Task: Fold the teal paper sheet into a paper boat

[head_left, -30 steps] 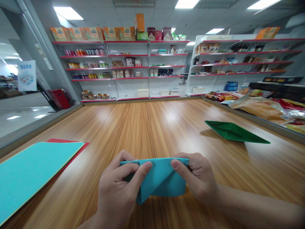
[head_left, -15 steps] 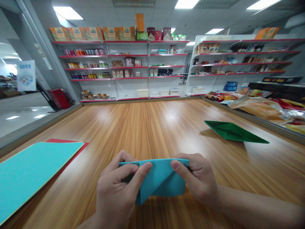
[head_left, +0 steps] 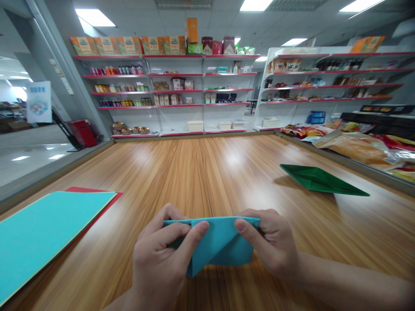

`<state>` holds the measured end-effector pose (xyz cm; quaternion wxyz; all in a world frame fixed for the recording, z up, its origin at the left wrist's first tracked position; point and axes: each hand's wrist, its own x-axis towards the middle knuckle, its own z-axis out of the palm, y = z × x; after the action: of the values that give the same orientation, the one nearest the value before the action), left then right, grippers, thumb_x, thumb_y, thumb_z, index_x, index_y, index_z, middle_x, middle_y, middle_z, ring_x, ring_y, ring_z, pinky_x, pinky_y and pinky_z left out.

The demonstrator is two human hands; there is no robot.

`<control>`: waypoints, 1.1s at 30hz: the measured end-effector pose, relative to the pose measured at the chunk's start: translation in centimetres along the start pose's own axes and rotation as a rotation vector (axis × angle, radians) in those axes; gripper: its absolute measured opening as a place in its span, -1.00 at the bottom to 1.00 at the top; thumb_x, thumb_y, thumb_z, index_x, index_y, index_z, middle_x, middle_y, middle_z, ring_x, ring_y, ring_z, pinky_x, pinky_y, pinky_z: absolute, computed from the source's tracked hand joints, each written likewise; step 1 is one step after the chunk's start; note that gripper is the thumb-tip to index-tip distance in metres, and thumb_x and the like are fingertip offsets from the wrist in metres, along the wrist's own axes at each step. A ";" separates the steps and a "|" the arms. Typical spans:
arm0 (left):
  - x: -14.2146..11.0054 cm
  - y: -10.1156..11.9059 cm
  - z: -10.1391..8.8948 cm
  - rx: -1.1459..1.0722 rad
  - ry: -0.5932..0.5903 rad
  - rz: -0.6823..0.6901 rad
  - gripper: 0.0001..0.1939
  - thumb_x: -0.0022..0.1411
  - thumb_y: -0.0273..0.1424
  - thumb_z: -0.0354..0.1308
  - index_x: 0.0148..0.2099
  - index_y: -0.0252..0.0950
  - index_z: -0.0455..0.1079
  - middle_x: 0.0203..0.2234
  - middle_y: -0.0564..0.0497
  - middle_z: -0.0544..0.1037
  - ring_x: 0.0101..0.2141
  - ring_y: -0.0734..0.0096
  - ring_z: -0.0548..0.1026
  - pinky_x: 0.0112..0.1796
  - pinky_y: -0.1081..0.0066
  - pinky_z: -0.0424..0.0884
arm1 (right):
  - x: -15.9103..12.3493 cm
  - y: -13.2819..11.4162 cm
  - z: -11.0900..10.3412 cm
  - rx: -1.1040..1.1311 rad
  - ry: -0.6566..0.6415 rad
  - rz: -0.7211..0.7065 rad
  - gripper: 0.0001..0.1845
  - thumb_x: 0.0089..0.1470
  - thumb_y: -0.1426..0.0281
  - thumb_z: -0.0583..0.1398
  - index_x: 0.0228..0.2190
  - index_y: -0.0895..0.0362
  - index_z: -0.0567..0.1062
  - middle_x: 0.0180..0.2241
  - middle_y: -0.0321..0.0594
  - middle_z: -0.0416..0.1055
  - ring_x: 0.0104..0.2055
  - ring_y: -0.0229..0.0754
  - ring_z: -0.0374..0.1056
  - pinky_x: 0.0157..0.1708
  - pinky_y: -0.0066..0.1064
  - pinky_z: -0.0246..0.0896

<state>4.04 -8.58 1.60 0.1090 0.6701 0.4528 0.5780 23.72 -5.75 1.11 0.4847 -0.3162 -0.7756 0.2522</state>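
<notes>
I hold a folded teal paper (head_left: 220, 246) upright just above the wooden table (head_left: 207, 172), near its front edge. My left hand (head_left: 162, 259) pinches its left part, thumb in front and fingers curled behind. My right hand (head_left: 272, 246) pinches the right top corner the same way. The paper's lower left corner points down toward the table. Both hands are closed on the paper.
A stack of flat sheets, teal on top (head_left: 42, 233) and red beneath, lies at the front left. A folded green paper boat (head_left: 317, 179) rests at the right. Snack bags (head_left: 353, 144) line the right edge. Shop shelves (head_left: 171, 90) stand behind.
None beyond a slight shift of the view; both hands keep the same pinch on the teal paper.
</notes>
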 end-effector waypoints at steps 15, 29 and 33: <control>0.0 0.4 0.1 0.003 0.013 0.085 -0.71 0.14 -0.45 0.25 -0.61 -0.28 0.38 -0.57 0.10 0.33 -0.58 0.57 0.35 -0.62 0.56 0.27 | 0.2 -0.9 0.3 0.069 0.007 0.068 -0.66 0.12 0.36 0.17 -0.64 0.21 0.45 -0.71 -0.36 0.20 -0.68 -0.40 0.10 -0.70 -0.57 0.00; 0.6 0.7 -0.1 0.019 -0.027 0.035 -0.94 0.12 -0.43 0.27 -0.38 -0.21 0.45 -0.59 0.16 0.41 -0.57 0.54 0.41 -0.57 0.57 0.34 | 0.1 -1.2 0.3 0.040 0.019 0.055 -0.67 0.14 0.37 0.15 -0.61 0.21 0.47 -0.70 -0.35 0.24 -0.67 -0.40 0.14 -0.70 -0.60 0.02; 0.7 0.7 -0.3 0.003 -0.037 0.016 -0.91 0.14 -0.40 0.26 -0.42 -0.22 0.46 -0.62 0.15 0.36 -0.60 0.54 0.35 -0.62 0.55 0.25 | 0.1 -1.2 0.2 0.021 0.018 0.052 -0.64 0.14 0.35 0.15 -0.65 0.21 0.44 -0.72 -0.36 0.17 -0.69 -0.41 0.11 -0.72 -0.59 -0.01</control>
<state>4.05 -8.53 2.64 0.1120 0.6845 0.4462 0.5655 23.18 -6.48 1.96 0.4881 -0.3336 -0.7600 0.2700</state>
